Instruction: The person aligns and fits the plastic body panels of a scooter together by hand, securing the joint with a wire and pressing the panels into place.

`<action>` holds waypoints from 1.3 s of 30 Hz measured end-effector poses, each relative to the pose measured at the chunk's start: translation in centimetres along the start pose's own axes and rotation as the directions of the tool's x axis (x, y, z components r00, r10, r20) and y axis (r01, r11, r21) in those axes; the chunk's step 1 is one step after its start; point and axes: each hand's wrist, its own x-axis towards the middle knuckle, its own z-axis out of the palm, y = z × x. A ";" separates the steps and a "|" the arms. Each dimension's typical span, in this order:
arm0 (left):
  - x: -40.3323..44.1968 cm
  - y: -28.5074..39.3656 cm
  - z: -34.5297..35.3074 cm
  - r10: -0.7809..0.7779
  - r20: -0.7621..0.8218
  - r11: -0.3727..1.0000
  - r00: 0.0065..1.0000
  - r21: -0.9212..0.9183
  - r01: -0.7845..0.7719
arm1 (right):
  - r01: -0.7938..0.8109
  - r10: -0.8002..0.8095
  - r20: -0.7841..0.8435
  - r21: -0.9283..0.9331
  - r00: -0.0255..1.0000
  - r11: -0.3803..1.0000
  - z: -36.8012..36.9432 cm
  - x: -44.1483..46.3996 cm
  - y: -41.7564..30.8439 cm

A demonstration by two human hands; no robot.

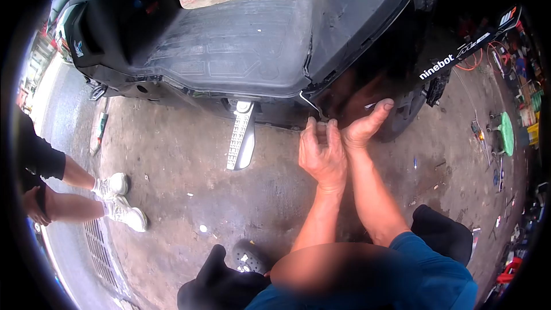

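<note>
Both holds indiscernible: left hand [322, 158] half-curled, right hand [361, 131] thumb-spread; light pressure would suit the scooter panel [347, 95] just above.

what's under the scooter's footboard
A silver footrest sticks out below the footboard, over the concrete floor. Anything further in under it is hidden by the black side panel.
</note>
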 end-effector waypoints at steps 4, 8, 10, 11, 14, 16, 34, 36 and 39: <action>0.4 0.2 0.3 0.011 -0.010 1.000 1.000 0.029 -0.010 | 0.055 -0.055 -0.019 -0.023 0.998 0.998 0.2 0.2 0.3; 0.0 0.1 -0.2 0.005 -0.003 0.999 1.000 0.032 -0.005 | 0.020 -0.021 -0.011 -0.047 1.000 0.999 0.1 0.3 0.0; -0.1 0.5 -0.1 -0.036 0.004 0.999 0.999 0.005 0.036 | 0.024 -0.028 -0.042 -0.080 0.999 0.997 0.3 0.0 -0.2; 0.0 0.5 -0.2 -0.056 0.005 0.998 0.998 -0.002 0.056 | 0.018 -0.023 -0.061 -0.079 0.998 0.997 0.2 -0.1 -0.1; -0.1 0.3 0.1 0.033 -0.017 0.998 0.999 0.054 -0.032 | -0.017 0.013 -0.124 -0.032 0.992 0.999 -0.2 -0.2 0.8; -0.2 0.4 0.1 -0.009 -0.030 1.000 0.999 0.007 0.009 | -0.012 0.000 -0.145 -0.079 0.989 0.997 -0.1 -0.3 0.7; 0.1 0.2 -0.5 -0.098 -0.002 0.995 0.995 0.009 0.098 | -0.015 0.011 -0.185 -0.020 0.983 1.000 1.4 -0.5 -0.3; 0.1 0.3 -0.5 -0.103 -0.002 0.995 0.995 0.003 0.103 | -0.010 0.012 -0.184 0.013 0.983 1.000 1.7 -0.4 -0.3; 0.1 0.3 -0.5 -0.097 -0.012 0.995 0.995 0.002 0.097 | -0.017 0.004 -0.148 -0.082 0.989 0.996 0.5 -0.3 0.0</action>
